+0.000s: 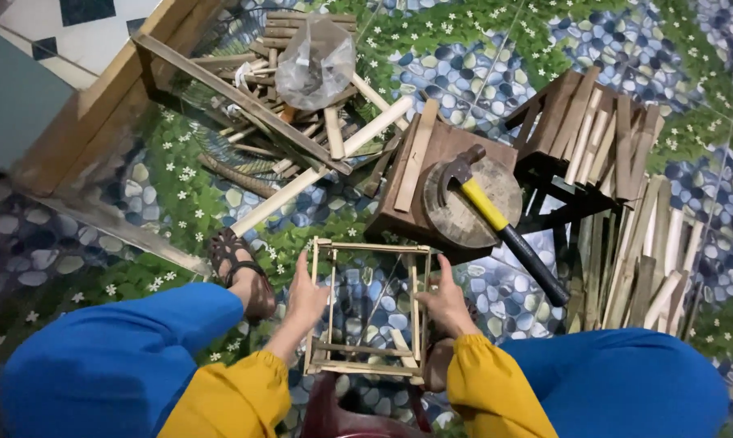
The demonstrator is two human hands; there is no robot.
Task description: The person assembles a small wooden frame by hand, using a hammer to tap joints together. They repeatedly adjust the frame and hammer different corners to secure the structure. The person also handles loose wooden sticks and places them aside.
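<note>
Both hands steady a stick frame between the knees, near the work block.

The left hand [305,298] clasps the left upright of the frame [369,308] and the right hand [446,304] clasps the right upright, fingers closed on the sticks, so the open box-shaped lattice stands square and does not rack. The frame rests low over the patterned floor [496,73], just near of the block [431,174], within easy reach. A hammer [496,219] lies across a round pad [472,203] on the block, handle pointing near-right toward the right hand. Cut slats [601,134] are stacked on a stool to the far right, more stand on end at right. A crate [245,97] at far left holds offcuts and a clear bag [316,65].
</note>
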